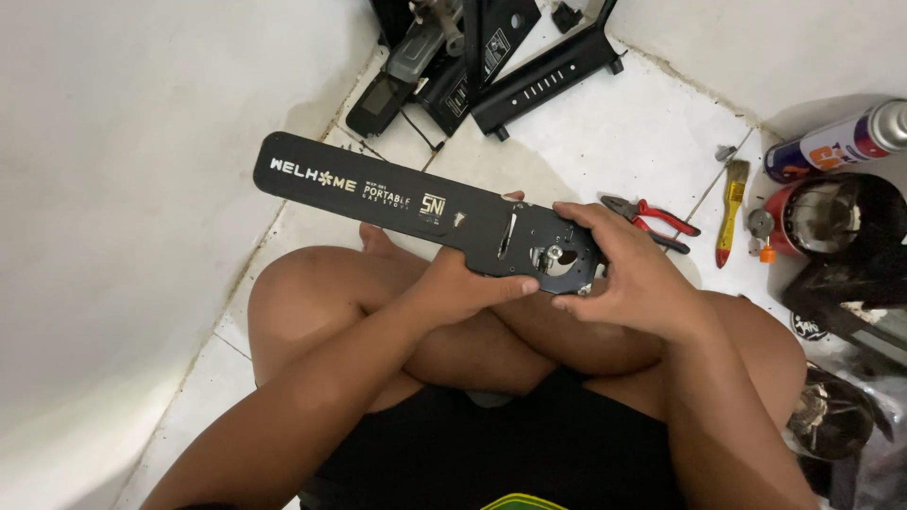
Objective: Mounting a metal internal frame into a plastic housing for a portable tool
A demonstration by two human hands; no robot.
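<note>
Head view, looking down at a person seated cross-legged on a white tiled floor (605,123). A long black metal panel (416,212) with white and gold markings runs from the upper left of the frame toward the centre, held level above the knees. Its right end carries a slot, a round cut-out and a small metal fitting (553,255).

The left hand (463,288), at centre frame, grips the panel from below: the fingers are curled closed under its lower edge and the thumb lies along that edge, pointing right toward the fitting. The right hand (628,269), just right of centre, wraps the panel's right end: the fingers reach over the top edge, the thumb presses at the lower right corner beside the fitting, and the hand is closed on the panel rather than spread. The two hands lie near each other, with the fitting between them.

At upper centre, black metal parts (491,57) lie loose against the wall. Right of the hands, on the floor, lie red-handled pliers (652,222) and a yellow-handled brush (732,208). At the far right edge stand a spray can (836,142), lying on its side, and a red round container (812,217), with dark bags below them.
</note>
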